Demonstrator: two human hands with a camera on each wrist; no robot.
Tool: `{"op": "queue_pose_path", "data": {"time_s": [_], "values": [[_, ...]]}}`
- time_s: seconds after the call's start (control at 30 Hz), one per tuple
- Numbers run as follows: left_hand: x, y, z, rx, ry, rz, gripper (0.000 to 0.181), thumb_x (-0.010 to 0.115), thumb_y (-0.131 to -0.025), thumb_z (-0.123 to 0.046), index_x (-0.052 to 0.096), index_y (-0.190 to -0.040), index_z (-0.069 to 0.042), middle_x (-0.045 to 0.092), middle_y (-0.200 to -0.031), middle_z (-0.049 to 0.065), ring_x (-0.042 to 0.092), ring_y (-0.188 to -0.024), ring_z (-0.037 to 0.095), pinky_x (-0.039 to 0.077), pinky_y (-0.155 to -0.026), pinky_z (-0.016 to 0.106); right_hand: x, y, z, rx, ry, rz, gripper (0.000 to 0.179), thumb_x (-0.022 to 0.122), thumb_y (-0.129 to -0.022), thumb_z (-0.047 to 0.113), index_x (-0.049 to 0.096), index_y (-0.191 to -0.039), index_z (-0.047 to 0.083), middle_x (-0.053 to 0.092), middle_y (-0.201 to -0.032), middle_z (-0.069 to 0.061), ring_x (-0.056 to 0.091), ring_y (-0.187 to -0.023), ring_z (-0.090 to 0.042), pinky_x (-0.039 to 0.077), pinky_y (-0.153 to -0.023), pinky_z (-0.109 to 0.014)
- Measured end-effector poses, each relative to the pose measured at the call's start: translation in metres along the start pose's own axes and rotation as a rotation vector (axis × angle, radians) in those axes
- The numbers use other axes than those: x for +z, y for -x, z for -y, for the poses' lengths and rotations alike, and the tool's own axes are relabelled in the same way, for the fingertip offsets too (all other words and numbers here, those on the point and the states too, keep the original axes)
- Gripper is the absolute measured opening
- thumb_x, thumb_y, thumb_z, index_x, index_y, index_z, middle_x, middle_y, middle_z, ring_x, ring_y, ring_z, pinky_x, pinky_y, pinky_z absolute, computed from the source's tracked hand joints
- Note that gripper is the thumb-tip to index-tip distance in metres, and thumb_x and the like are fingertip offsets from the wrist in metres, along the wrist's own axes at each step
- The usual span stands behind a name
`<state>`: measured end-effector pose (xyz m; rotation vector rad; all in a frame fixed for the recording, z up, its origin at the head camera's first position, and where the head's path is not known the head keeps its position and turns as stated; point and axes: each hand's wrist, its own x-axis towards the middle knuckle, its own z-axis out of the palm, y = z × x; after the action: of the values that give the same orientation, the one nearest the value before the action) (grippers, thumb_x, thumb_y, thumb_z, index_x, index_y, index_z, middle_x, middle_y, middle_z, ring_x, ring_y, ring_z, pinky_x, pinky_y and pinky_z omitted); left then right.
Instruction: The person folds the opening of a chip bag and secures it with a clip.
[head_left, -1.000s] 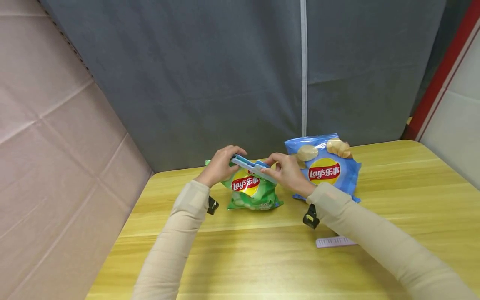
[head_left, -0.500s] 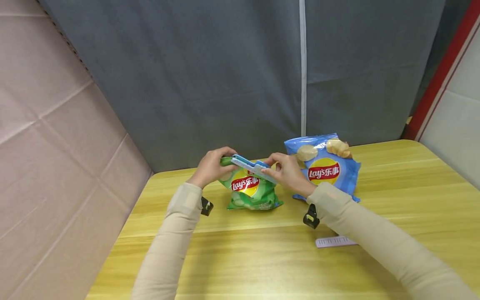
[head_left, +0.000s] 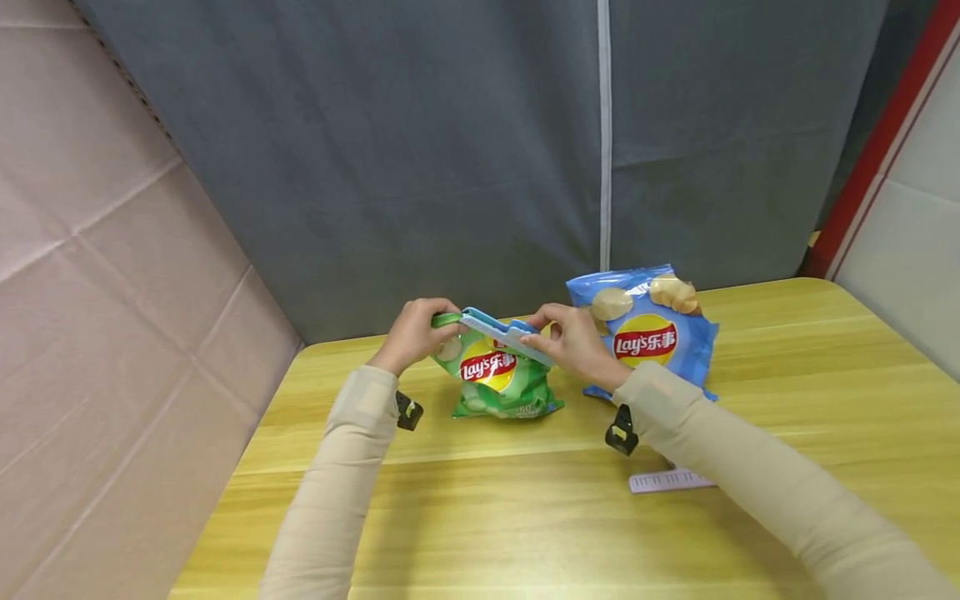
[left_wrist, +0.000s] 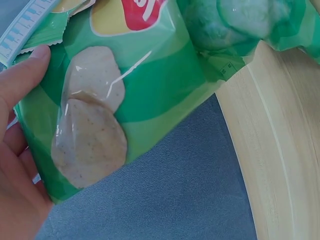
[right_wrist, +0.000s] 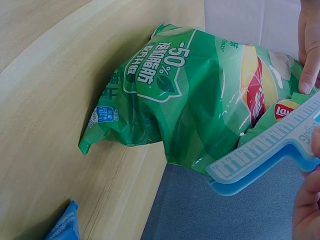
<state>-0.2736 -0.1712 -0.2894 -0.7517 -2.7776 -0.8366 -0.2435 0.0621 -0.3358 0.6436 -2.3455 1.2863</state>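
Observation:
A green Lay's chip bag stands on the table, its top folded over. Across that top lies a light blue bag clip printed with piano keys. My right hand pinches the clip's handle between thumb and fingers. At the bag's upper left corner, just beyond the clip's end, my left hand grips the green foil; in the left wrist view the thumb lies on the bag's front with the fingers behind. A small folded flap with a red logo shows beside the clip in the right wrist view.
A blue Lay's bag leans at the back, right of the green one. Nearer, a pale purple strip with dark key-like marks lies partly under the right forearm. Behind the wooden table hangs a grey curtain.
My left hand has slid left from the clip's end onto the bag's corner, baring green foil between hand and clip. The right hand and clip have stayed in place.

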Motion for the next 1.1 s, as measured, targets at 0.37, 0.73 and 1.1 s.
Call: {"op": "queue_pose_path", "data": {"time_s": [0.37,0.73,1.1], "values": [[0.0,-0.0005,-0.0021,-0.012,-0.005,0.008,0.01,0.066,-0.08,-0.014,0.066,-0.084,-0.005,0.059,-0.07,0.004,0.04,-0.051,0.014,0.036,-0.046,0.025,-0.0011,-0.003,0.0024,0.009,0.014,0.007,0.014,0.072,-0.073,0.012,0.066,-0.082,0.003,0.059,-0.071,-0.004,0.038,-0.047,-0.016,0.028,-0.04,-0.022],[0.0009,-0.0004,-0.0023,0.012,-0.015,0.001,0.012,0.066,-0.08,-0.015,0.066,-0.083,-0.004,0.06,-0.07,0.003,0.041,-0.052,0.013,0.037,-0.047,0.024,-0.0002,-0.0019,0.0013,0.016,0.007,0.012,0.016,0.073,-0.073,0.011,0.066,-0.084,0.002,0.061,-0.075,-0.006,0.039,-0.047,-0.017,0.028,-0.041,-0.021],[0.0018,-0.0015,-0.0009,0.017,-0.024,-0.006,0.014,0.067,-0.079,-0.018,0.067,-0.085,-0.005,0.061,-0.073,0.003,0.043,-0.053,0.013,0.038,-0.048,0.024,-0.0005,-0.0018,0.0006,0.02,-0.007,0.018,0.02,0.074,-0.071,0.011,0.065,-0.086,0.001,0.061,-0.077,-0.008,0.038,-0.045,-0.013,0.029,-0.04,-0.02]]}}
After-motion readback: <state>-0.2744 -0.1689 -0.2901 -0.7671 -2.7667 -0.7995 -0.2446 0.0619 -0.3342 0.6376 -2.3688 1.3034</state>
